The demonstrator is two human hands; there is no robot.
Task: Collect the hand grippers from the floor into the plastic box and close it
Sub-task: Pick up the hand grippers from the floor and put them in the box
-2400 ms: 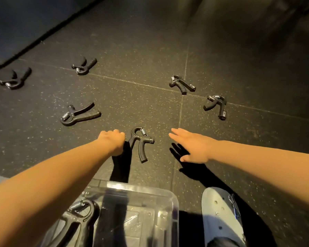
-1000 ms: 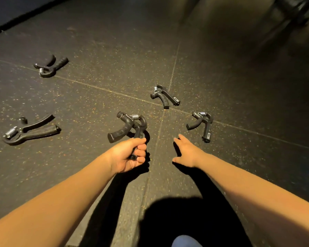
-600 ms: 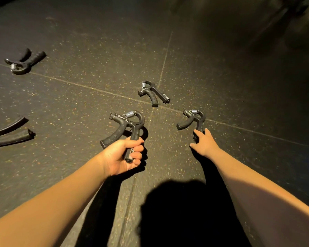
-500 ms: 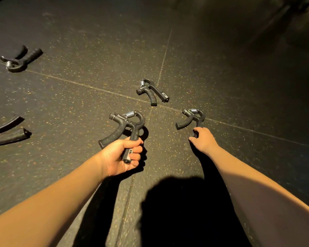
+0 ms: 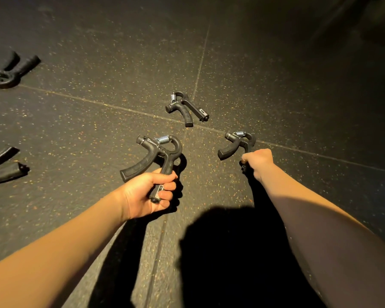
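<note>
**Q:** What is closest to the camera?

**A:** Two bare forearms reach forward over a dark speckled floor (image 5: pixel 93 121), with the person's shadow (image 5: pixel 220 252) between them. The left hand (image 5: pixel 147 193) is curled tight around one handle of a black hand gripper (image 5: pixel 158 152). It holds it clear of the floor, with the spring end pointing away and the other handle sticking out to the left.

**Q:** And the other hand?

**A:** A little further out, the right hand (image 5: pixel 258 162) is closed in a fist around one handle of a second gripper (image 5: pixel 235 144). I cannot tell whether that gripper is lifted or resting on the floor.

**Q:** Where are the remaining grippers?

**A:** All lie on the floor. At the left edge, level with the left hand, a third gripper (image 5: pixel 2 165) is partly cut off. Beyond both hands and between them, a fourth gripper (image 5: pixel 186 108) lies just above a floor seam. A fifth gripper (image 5: pixel 11 71) is furthest away, at the far left.
</note>
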